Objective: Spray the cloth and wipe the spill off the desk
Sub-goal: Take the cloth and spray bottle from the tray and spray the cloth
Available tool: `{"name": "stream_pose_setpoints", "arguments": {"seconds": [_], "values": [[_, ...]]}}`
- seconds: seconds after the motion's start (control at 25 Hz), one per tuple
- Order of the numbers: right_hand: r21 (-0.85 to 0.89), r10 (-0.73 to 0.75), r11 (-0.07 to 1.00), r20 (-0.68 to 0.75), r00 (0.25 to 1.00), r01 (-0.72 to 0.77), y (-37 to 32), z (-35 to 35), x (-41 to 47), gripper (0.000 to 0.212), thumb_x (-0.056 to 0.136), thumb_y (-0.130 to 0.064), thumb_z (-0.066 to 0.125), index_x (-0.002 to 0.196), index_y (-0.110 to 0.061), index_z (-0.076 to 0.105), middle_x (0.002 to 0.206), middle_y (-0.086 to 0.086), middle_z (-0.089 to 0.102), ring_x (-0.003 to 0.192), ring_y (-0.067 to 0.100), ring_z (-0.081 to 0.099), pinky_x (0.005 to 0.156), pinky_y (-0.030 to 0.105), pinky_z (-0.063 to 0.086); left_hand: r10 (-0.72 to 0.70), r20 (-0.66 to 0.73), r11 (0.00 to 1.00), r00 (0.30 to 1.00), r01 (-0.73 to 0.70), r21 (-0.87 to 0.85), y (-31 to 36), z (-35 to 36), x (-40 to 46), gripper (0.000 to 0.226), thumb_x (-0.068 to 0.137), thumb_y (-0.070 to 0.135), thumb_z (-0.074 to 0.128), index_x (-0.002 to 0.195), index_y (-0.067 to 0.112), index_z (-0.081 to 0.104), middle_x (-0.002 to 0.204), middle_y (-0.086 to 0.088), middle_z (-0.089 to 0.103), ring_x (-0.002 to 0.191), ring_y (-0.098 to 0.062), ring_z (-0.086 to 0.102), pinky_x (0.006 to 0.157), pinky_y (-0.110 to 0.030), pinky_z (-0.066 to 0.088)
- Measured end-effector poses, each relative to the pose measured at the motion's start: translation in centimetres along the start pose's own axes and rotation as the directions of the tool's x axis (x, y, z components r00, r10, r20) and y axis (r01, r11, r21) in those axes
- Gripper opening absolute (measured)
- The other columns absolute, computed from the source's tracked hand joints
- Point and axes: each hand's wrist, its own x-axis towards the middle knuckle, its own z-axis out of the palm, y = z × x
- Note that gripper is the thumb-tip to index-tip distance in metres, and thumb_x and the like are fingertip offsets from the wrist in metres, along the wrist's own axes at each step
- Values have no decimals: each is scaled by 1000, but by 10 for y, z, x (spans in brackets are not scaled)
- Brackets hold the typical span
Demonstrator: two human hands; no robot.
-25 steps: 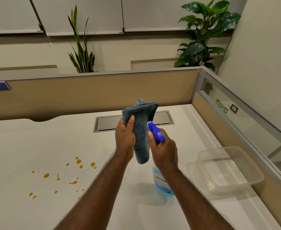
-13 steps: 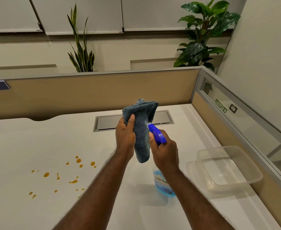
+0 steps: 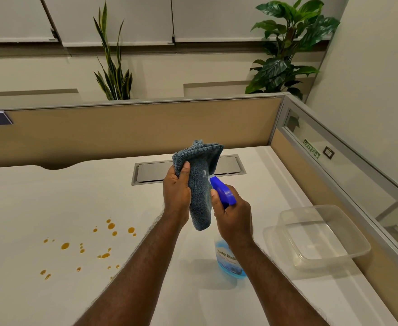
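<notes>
My left hand (image 3: 176, 194) holds a folded blue-grey cloth (image 3: 200, 184) upright above the middle of the white desk (image 3: 40, 203). My right hand (image 3: 233, 215) grips a spray bottle (image 3: 228, 262) of blue liquid, its blue nozzle head (image 3: 222, 189) pointing at the cloth from the right, almost touching it. A small pale wet spot shows on the cloth by the nozzle. The spill (image 3: 85, 248) is a scatter of orange-brown drops on the desk, down and to the left of my hands.
A clear plastic container (image 3: 320, 234) sits on its lid at the right of the desk. A grey cable hatch (image 3: 151, 172) lies behind my hands. Beige partitions (image 3: 122, 130) close the desk at the back and right, with plants beyond.
My hands, the cloth and the bottle have stayed almost in place. A small pale wet spot has appeared on the cloth by the nozzle.
</notes>
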Motion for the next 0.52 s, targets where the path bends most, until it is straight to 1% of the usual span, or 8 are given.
{"name": "stream_pose_setpoints", "arguments": {"seconds": [0.12, 0.28, 0.36, 0.44, 0.52], "values": [[9, -2, 1000, -34, 999, 2, 3, -1, -2, 28, 90, -34, 58, 109, -13, 62, 74, -5, 60, 60, 16, 58, 56, 24, 52, -3, 7, 1000, 1000, 3, -9, 1, 0, -1, 13, 98, 32, 51, 99, 30, 63, 99, 4, 72, 94, -16, 69, 80, -36, 58], [8, -21, 1000, -70, 997, 21, 5, 2, -2, 32, 89, -39, 55, 109, -14, 62, 75, -7, 60, 59, 14, 57, 56, 20, 52, -25, 13, 1000, 1000, 25, -15, 0, -1, -2, 16, 98, 32, 49, 108, 25, 61, 109, -4, 69, 103, -23, 66, 88, -43, 56], [22, -9, 1000, -90, 996, 11, 7, 1, -5, 29, 90, -37, 57, 109, -15, 62, 75, -7, 61, 61, 15, 60, 58, 26, 56, -35, 13, 999, 999, 35, -11, -1, -2, -3, 19, 98, 32, 49, 112, 24, 59, 111, -4, 68, 105, -23, 65, 88, -42, 55], [40, 14, 999, -132, 991, -9, 11, -4, -7, 23, 91, -33, 59, 108, -18, 61, 75, -4, 62, 62, 16, 62, 60, 31, 58, -45, 6, 999, 999, 45, -4, -1, -6, -4, 19, 98, 34, 49, 112, 25, 59, 110, 0, 68, 104, -19, 65, 88, -39, 55], [54, 39, 998, -183, 982, -30, 11, -10, -8, 18, 91, -32, 60, 106, -24, 57, 76, -3, 63, 63, 17, 64, 61, 32, 59, -54, -11, 998, 998, 54, -9, -3, -14, -4, 16, 98, 34, 50, 108, 27, 61, 107, 3, 68, 101, -16, 65, 88, -38, 55]]}}
